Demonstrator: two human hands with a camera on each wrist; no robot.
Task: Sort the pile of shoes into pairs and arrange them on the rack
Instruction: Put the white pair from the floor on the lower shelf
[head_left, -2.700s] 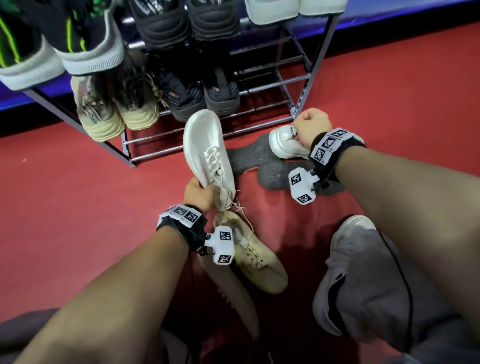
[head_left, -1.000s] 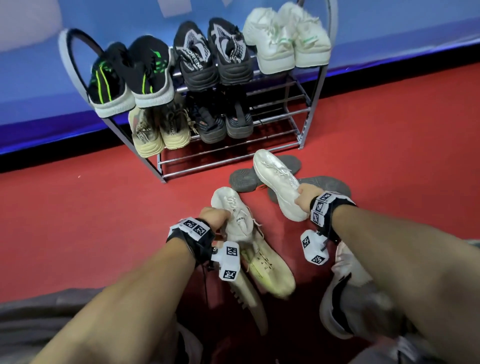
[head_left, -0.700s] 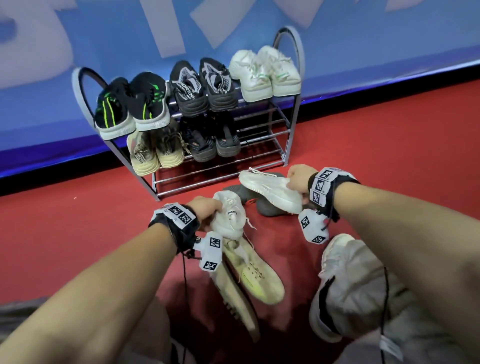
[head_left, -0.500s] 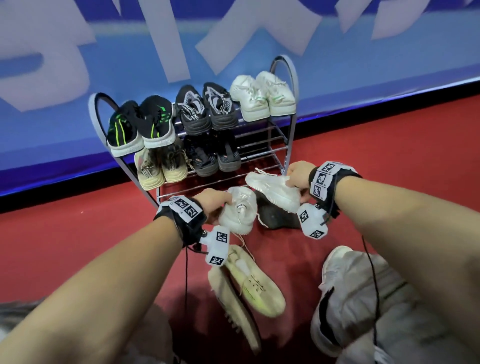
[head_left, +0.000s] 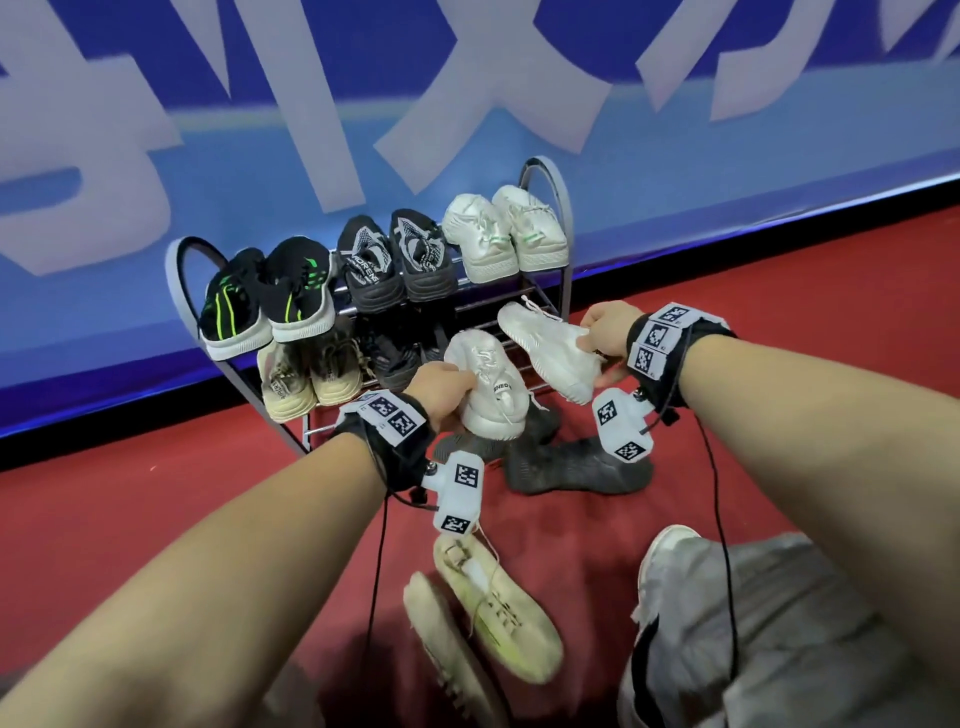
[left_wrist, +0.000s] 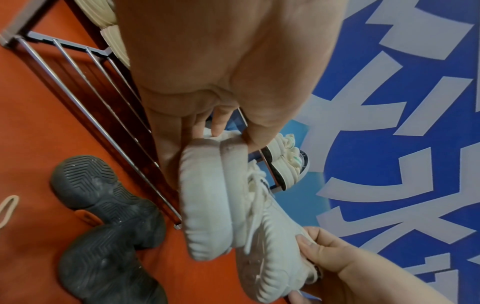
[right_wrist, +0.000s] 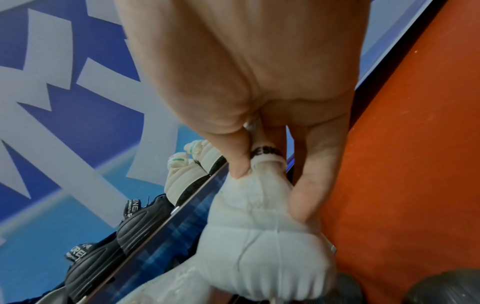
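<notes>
My left hand (head_left: 441, 392) grips a white sneaker (head_left: 485, 387) by its heel, held up before the rack's (head_left: 548, 176) lower shelves. Just right of it, my right hand (head_left: 605, 332) pinches the heel of the matching white sneaker (head_left: 550, 351), its toe pointing at the rack. In the left wrist view the left sneaker (left_wrist: 207, 203) hangs sole outward, with the other sneaker (left_wrist: 270, 253) and my right hand (left_wrist: 330, 259) behind it. In the right wrist view my thumb and fingers (right_wrist: 306, 185) pinch the sneaker's heel (right_wrist: 262, 236).
The top shelf holds black-green (head_left: 267, 296), black (head_left: 397, 260) and white (head_left: 506, 234) pairs; the middle shelf holds beige (head_left: 306, 376) and dark (head_left: 395, 353) pairs. Two dark grey shoes (head_left: 571, 465) and two cream shoes (head_left: 488, 613) lie on the red floor. My grey-clad leg (head_left: 753, 639) is lower right.
Both hands lifted the two white sneakers off the floor and carried them up toward the rack. My view rose, so the whole rack and blue wall now show.
</notes>
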